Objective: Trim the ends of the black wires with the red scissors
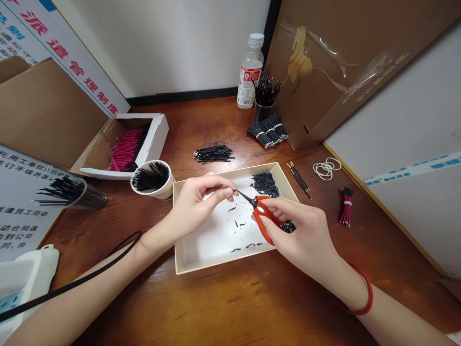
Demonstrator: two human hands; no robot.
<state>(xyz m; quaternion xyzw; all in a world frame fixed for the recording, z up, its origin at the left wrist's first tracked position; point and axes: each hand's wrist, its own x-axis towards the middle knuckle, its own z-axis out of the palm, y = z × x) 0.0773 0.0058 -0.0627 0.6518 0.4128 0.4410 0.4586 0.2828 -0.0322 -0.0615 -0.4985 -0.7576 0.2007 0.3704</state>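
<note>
Over a shallow cardboard tray [179, 254] my left hand [201, 194] pinches a short black wire [218, 185], mostly hidden by the fingers. My right hand [300, 230] is wrapped round red-handled pliers or cutters [264, 218]; which of the two I cannot tell. Their narrow dark jaws point left and meet the wire's end at my left fingertips. Inside the tray lie a heap of small black pieces [265, 183] at the back right and scattered black scraps [236, 224] on its white bottom.
Left of the tray stand a paper cup [168, 191] of black wires, a clear cup [94, 196] and a box [158, 134] of pink and black wires. Behind it are a wire pile [213, 154], tied bundles [268, 130] and a bottle [249, 72]. Rubber bands [326, 169] lie right.
</note>
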